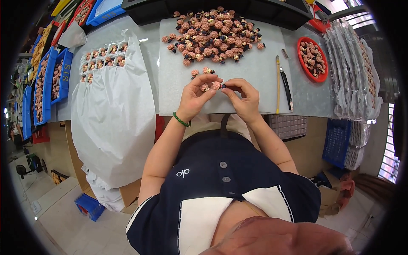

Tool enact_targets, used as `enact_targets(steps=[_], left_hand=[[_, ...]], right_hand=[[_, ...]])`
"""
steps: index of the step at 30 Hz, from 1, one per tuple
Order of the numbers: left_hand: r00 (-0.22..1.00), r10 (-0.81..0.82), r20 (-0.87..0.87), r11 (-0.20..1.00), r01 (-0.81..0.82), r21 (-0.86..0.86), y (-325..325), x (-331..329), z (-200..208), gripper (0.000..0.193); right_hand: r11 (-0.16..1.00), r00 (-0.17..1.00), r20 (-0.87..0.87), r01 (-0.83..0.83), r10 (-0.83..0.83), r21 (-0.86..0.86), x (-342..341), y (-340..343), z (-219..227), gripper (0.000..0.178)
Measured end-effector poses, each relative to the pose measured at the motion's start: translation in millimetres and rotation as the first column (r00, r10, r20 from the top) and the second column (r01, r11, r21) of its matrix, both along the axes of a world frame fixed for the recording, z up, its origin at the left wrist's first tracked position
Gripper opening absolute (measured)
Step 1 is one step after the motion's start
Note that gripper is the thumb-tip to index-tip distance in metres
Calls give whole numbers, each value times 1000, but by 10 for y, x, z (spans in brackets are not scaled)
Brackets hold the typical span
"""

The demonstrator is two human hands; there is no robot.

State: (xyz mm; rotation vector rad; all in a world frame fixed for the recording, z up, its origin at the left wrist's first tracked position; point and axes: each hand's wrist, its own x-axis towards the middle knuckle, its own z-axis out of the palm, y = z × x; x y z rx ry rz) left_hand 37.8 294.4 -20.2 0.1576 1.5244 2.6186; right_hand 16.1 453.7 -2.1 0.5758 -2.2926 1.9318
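On the table's (308,100) left, a white plastic sheet (112,123) partly covers rows of figurines (100,63); centrally, below a figurine heap (216,36), the left hand (197,94) and right hand (244,100), close together, pinch a pink-curled figurine (216,85); rightward lie black tweezers (285,85).

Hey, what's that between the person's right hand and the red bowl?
In the head view, a thin yellow stick and a slim black tool lie side by side between the right hand and the red bowl.

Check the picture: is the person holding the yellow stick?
No, the yellow stick lies to the right of the right hand, touching neither it nor the left hand.
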Motion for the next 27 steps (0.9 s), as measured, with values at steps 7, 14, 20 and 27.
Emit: enact_targets(steps=[7,14,20,27], left_hand=[[1000,-12,-10,1000,12,-3,-1,8,50,35],[999,38,1,998,-38,55,72,-1,59,36],[980,136,142,988,-125,-85,42,16,65,33],[984,167,56,960,-149,-236,14,176,220,39]], right_hand=[[999,997,-71,-14,17,41,-3,19,-19,17],[977,972,203,-83,123,-194,-24,76,150,16],[988,980,144,-124,136,-90,3,11,206,15],[977,967,251,5,50,-213,83,-165,171,11]])
